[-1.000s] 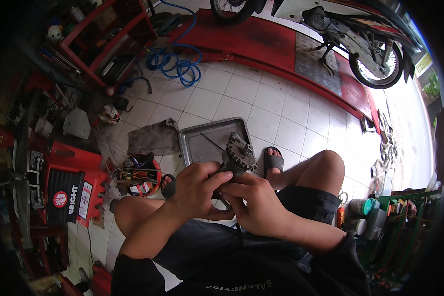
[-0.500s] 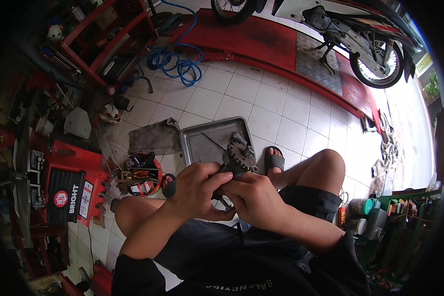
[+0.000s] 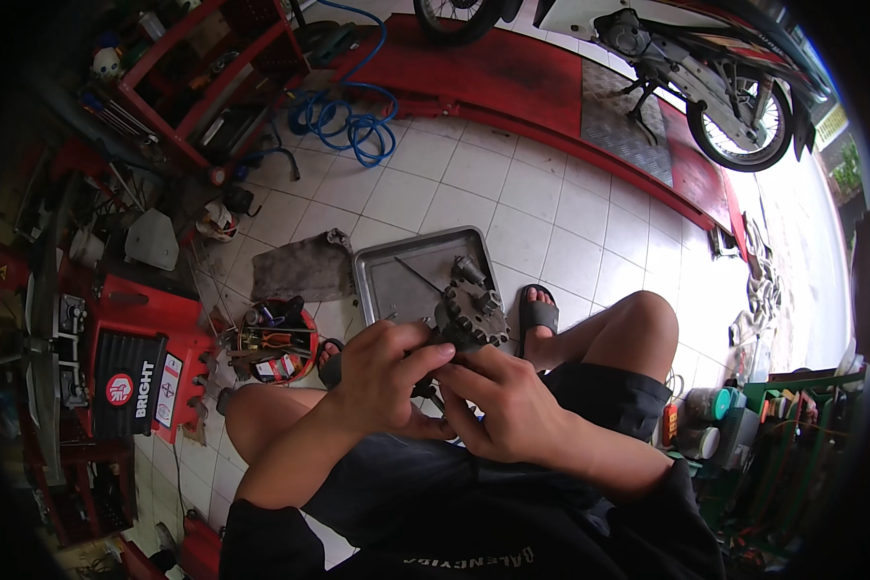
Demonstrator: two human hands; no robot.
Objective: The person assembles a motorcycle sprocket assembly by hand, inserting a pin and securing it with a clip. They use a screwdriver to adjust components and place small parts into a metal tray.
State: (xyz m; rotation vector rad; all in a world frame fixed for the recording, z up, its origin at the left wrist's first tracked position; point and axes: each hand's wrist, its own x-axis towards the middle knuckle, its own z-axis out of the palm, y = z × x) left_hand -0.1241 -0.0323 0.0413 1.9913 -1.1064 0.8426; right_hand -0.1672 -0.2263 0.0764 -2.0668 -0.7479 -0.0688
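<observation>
Over the near end of a grey metal tray (image 3: 375, 253), a round, notched metal gear part (image 3: 476, 311) is held up in front of me, a short cylinder-shaped piece showing at its far side. My left hand (image 3: 389, 372) is closed around its near-left side, thumb pointing across toward the right hand. Close against its near edge, my right hand (image 3: 503, 401) has its fingers curled and pressed together; what lies between them is hidden. Under the hands, a small piece of shiny metal shows between the palms. A thin dark rod (image 3: 418, 275) slants across the tray.
A grey rag (image 3: 303, 268) lies left of the tray, with a red basin of tools (image 3: 278, 340) nearer me. Coiled blue hose (image 3: 348, 126) rests on the tiles by a red tool cart (image 3: 179, 116). Beyond, a motorcycle (image 3: 677, 68) stands on a red lift platform (image 3: 493, 87).
The gear part has turned slightly and shifted a little to the right. My right hand has moved slightly right and down, its fingers drawing a bit away from the left hand.
</observation>
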